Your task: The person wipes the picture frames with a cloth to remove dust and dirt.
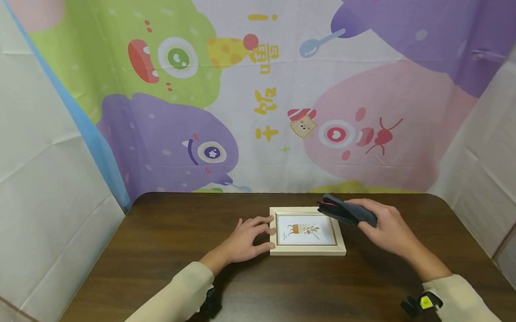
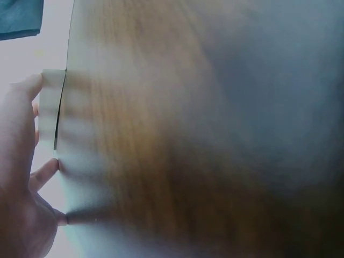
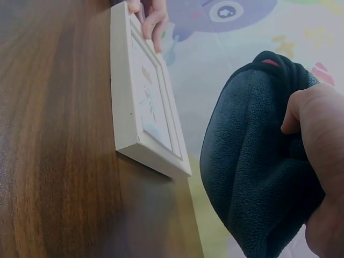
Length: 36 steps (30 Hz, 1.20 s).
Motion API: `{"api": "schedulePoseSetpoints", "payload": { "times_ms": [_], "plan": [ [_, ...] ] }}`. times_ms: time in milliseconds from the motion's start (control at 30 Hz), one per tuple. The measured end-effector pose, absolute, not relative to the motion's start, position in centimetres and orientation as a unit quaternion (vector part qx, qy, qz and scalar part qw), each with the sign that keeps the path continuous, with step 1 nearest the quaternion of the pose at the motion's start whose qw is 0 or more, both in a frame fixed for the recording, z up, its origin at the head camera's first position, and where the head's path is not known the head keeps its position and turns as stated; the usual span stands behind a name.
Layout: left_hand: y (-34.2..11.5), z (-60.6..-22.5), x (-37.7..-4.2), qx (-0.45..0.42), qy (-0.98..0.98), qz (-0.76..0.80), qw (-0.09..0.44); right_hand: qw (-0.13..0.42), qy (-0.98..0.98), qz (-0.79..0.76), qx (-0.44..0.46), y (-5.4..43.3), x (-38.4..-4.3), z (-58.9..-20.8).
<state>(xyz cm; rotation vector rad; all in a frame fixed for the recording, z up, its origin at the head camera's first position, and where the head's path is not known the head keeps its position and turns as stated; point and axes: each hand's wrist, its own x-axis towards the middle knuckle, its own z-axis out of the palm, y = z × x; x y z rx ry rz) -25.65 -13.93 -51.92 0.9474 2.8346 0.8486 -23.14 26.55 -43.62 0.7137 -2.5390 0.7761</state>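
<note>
One frame point(image 1: 307, 250), face up on a table point(image 1: 320, 302), left hand point(image 1: 245, 240) rests on its nearer edge with fingers loosely spread, right hand point(image 1: 393, 232) grips a dark cloth point(image 1: 350, 212) between thumb and fingers, cloth raised clear of the frame, frame between both hands, printed curtain point(image 1: 268, 169) beyond them

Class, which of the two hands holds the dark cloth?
The right hand: it grips the dark cloth, whereas the left hand touches the picture frame.
</note>
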Motion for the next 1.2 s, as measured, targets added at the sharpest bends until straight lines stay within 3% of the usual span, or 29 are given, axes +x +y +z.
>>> {"api": "schedulePoseSetpoints", "payload": {
  "times_ms": [400, 633, 933, 1200],
  "plan": [
    [-13.7, -51.3, -25.4, 0.292, 0.918, 0.268, 0.030, 0.208, -0.898, 0.270, 0.278, 26.3, -21.9, -43.2],
    [-14.2, -52.6, -26.0, 0.320, 0.903, 0.286, -0.004, 0.223, -0.882, 0.269, 0.315, 25.9, -20.8, -43.3],
    [-13.8, -51.5, -25.5, 0.293, 0.918, 0.266, 0.028, 0.207, -0.880, 0.266, 0.334, 25.3, -19.7, -43.3],
    [-14.4, -53.3, -26.4, 0.316, 0.904, 0.289, -0.002, 0.198, -0.877, 0.267, 0.347, 24.8, -19.1, -44.0]
  ]
}}
